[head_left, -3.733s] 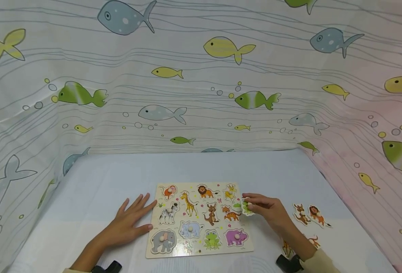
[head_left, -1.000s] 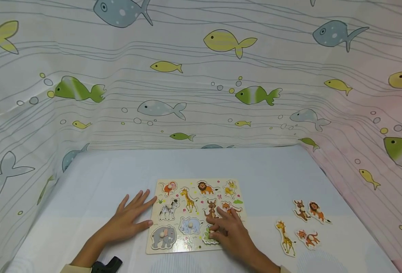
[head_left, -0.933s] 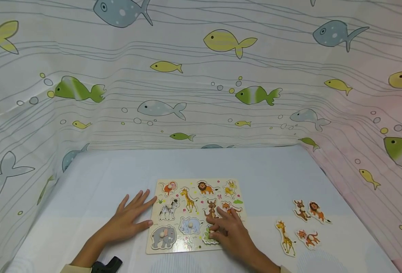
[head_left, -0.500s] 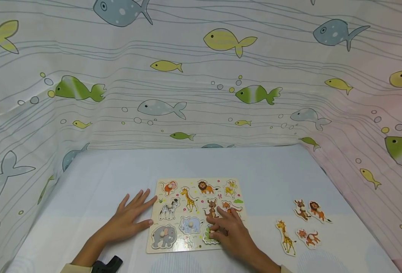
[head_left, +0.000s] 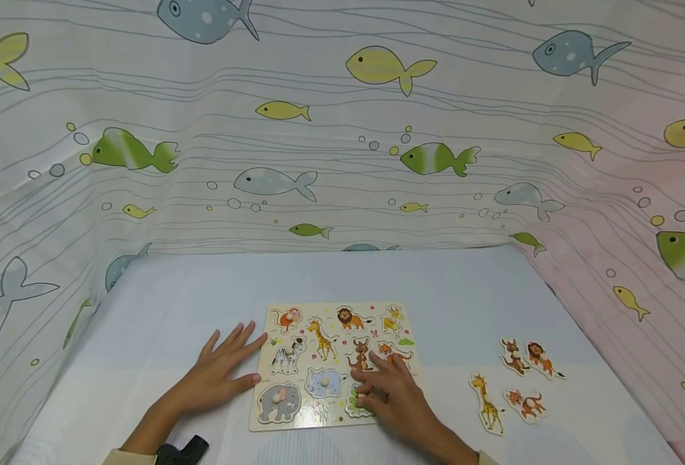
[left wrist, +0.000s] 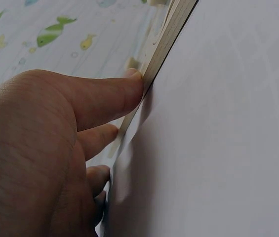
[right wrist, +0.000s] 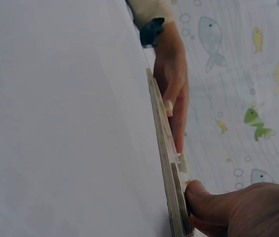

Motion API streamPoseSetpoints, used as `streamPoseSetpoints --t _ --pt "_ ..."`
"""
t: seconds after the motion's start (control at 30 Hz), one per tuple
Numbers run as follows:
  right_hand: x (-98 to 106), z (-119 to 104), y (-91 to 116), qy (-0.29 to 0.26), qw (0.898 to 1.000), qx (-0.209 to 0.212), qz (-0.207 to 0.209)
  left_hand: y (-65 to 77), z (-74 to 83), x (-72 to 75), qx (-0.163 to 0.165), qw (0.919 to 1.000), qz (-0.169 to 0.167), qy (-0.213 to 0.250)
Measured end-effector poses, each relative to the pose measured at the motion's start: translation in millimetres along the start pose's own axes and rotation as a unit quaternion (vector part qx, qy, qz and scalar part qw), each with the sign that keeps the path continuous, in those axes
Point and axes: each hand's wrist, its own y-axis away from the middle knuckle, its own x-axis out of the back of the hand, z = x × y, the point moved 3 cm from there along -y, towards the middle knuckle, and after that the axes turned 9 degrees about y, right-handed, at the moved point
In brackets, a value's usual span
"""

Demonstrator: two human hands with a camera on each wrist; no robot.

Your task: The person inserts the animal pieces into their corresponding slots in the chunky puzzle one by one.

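In the head view a wooden animal puzzle board [head_left: 331, 416] lies flat on the table. My left hand [head_left: 217, 378] is spread at its left side, thumb and fingertips against the edge; the left wrist view shows the thumb [left wrist: 112, 96] touching the board's side. Over the lower right of the board, my right hand [head_left: 397, 400] pinches a green frog puzzle piece [head_left: 354, 403], mostly covered by the fingers. From the right wrist view, the frog piece [right wrist: 176, 180] appears on top of the board, and whether it lies in its recess I cannot tell. The hand also hides the hippo.
Several loose pieces lie to the right: a kangaroo [head_left: 514, 358], a lion [head_left: 543, 360], a giraffe [head_left: 486, 403] and a tiger [head_left: 525, 405]. Elephant [head_left: 280, 405], rhino-like blue animal [head_left: 325, 383] and zebra [head_left: 287, 356] pieces sit in the board. A fish-patterned cloth [head_left: 331, 142] surrounds the table.
Since the oldest frame, my right hand has carried the frog piece from the board's right edge leftward and nearer, onto the frog picture. Over the last second both hands have stayed almost still.
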Motion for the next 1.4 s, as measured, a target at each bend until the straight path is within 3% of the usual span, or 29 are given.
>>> streamPoseSetpoints --t 0.83,1.4 --pt "-1.1 -0.9 0.4 0.038 0.999 0.025 0.012 -2.3 -3.1 -0.4 -0.003 1.0000 -0.003 -0.001" --pt "8.5 -3.3 -1.3 -0.011 0.998 -0.003 0.058 -1.3 -3.1 -1.5 0.003 1.0000 -0.002 0.002"
